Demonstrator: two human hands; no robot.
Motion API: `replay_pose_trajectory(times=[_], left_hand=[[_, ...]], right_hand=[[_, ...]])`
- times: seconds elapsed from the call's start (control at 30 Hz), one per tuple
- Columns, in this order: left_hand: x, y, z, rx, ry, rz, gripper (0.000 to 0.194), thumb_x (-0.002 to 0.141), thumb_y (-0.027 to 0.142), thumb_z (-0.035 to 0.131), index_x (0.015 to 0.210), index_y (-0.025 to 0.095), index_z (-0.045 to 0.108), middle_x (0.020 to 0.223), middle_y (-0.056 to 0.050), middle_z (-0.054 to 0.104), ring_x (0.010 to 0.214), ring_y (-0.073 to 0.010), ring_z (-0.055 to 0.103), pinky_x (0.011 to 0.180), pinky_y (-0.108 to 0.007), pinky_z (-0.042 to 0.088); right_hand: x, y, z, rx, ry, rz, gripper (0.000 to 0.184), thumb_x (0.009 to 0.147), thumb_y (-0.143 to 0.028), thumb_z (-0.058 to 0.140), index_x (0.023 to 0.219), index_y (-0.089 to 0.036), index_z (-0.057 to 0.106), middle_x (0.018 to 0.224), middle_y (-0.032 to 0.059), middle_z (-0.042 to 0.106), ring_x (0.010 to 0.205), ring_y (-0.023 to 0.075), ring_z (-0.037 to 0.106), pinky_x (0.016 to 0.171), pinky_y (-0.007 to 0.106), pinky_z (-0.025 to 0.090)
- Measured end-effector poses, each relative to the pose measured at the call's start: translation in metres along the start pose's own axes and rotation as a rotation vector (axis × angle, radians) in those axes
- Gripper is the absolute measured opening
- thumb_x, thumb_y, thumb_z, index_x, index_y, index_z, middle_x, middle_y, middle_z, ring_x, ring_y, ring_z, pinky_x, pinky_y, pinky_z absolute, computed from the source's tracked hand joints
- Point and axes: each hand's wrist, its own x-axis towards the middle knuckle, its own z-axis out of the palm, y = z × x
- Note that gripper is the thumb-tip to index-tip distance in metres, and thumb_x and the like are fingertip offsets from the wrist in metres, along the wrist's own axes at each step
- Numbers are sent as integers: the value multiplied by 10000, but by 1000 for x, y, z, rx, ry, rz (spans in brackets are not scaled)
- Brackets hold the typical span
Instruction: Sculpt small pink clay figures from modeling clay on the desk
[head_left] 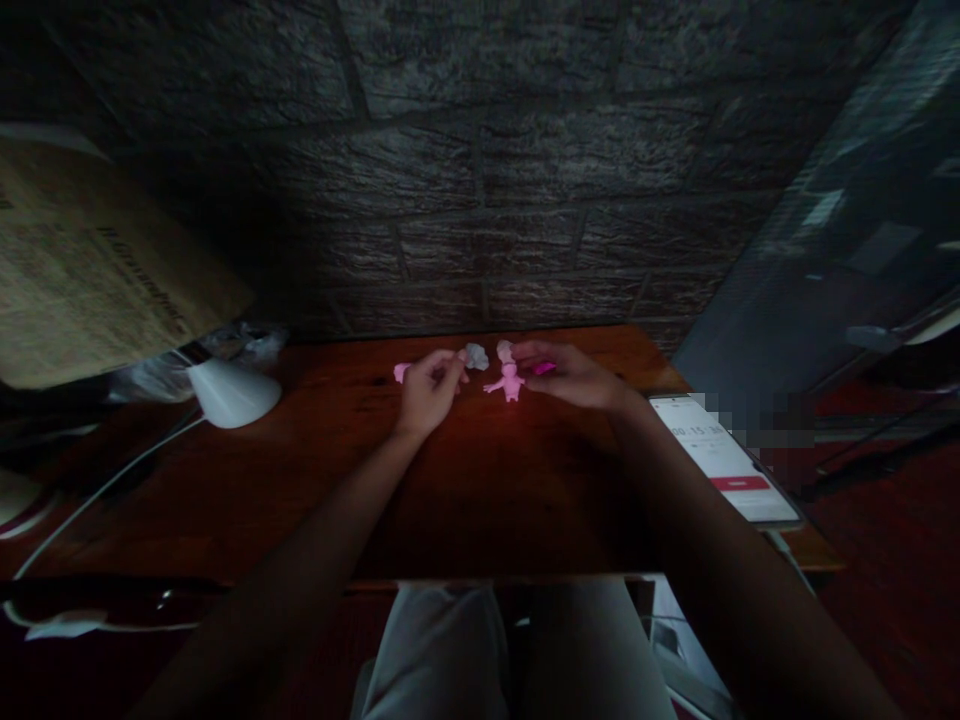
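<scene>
A small pink figure [511, 386] with its arms spread is on the wooden table, a paler pink lump [505, 352] at its head. My right hand [574, 378] is curled at its right side, fingertips at the head and thumb by the arm, seemingly gripping it. In the gap of that hand shows a bright magenta piece [544, 368]; whether it is held I cannot tell. My left hand [431, 392] is closed in a pinch beside a crumpled whitish lump [477, 356]; what it pinches is too small to make out. Another pink piece [400, 372] shows partly behind it.
On the table's [465, 500] left stands a lamp with a white base [232, 392] and a newsprint-patterned shade [105, 260], its cable trailing forward. A lit phone [724, 470] lies at the right edge. Behind rises a dark brick-patterned wall [480, 180].
</scene>
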Motion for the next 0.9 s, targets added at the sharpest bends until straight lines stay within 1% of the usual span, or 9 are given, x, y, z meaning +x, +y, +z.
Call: replay_pose_trajectory(times=[0.13, 0.23, 0.37, 0.43, 0.53, 0.6, 0.73, 0.9], left_hand=[[-1, 1, 1, 9, -7, 19, 348, 921, 496, 645, 750, 193, 659, 634, -8, 676, 501, -107, 540, 517, -232, 440], [-1, 1, 1, -10, -11, 7, 293, 919, 458, 650, 800, 192, 676, 642, -9, 684, 506, -110, 550, 516, -232, 443], [-1, 1, 2, -39, -13, -16, 237, 909, 422, 670, 932, 188, 700, 658, -5, 697, 511, -113, 568, 514, -233, 446], [-2, 1, 2, -40, -11, -12, 234, 912, 399, 674, 1000, 184, 699, 661, -2, 700, 511, -114, 572, 518, -235, 448], [-2, 1, 2, -39, -9, -19, 248, 921, 389, 668, 1046, 177, 694, 653, 1, 696, 506, -116, 575, 521, -239, 449], [-2, 1, 2, -31, -17, -23, 254, 923, 394, 667, 1052, 176, 693, 654, 1, 697, 507, -116, 579, 523, -238, 451], [-2, -1, 3, -6, -37, -3, 273, 924, 408, 668, 1064, 175, 687, 666, -1, 701, 516, -113, 584, 526, -231, 442], [-2, -3, 3, 2, -38, -4, 265, 928, 401, 662, 1058, 172, 687, 664, 2, 693, 516, -112, 574, 531, -233, 435]], right_hand=[[1, 2, 1, 5, -11, -26, 522, 726, -321, 821, 1209, -196, 669, 1174, 115, 739, 1068, 259, 693, 967, 425, 536], [2, 5, 2, -59, 24, -12, 560, 716, -287, 819, 1238, -188, 641, 1080, 107, 750, 989, 251, 707, 909, 417, 555], [1, 5, 3, -181, 65, -5, 544, 729, -288, 820, 1232, -193, 637, 973, 76, 755, 870, 228, 706, 801, 371, 561], [0, 3, 4, -216, 66, -11, 525, 761, -339, 811, 1232, -187, 638, 949, 71, 758, 845, 222, 705, 775, 357, 552], [-1, 0, 5, -243, 101, -3, 475, 831, -452, 759, 1205, -175, 660, 947, 79, 765, 851, 220, 709, 783, 351, 537], [-1, -1, 5, -253, 112, 10, 462, 846, -499, 743, 1172, -177, 681, 958, 85, 772, 863, 219, 710, 787, 344, 532], [-2, -2, 3, -260, 94, 4, 477, 839, -531, 745, 1155, -177, 697, 977, 85, 779, 883, 220, 717, 798, 345, 538], [-2, 0, 0, -319, 121, 31, 415, 874, -519, 715, 1133, -195, 727, 1041, 87, 788, 925, 231, 731, 838, 353, 548]])
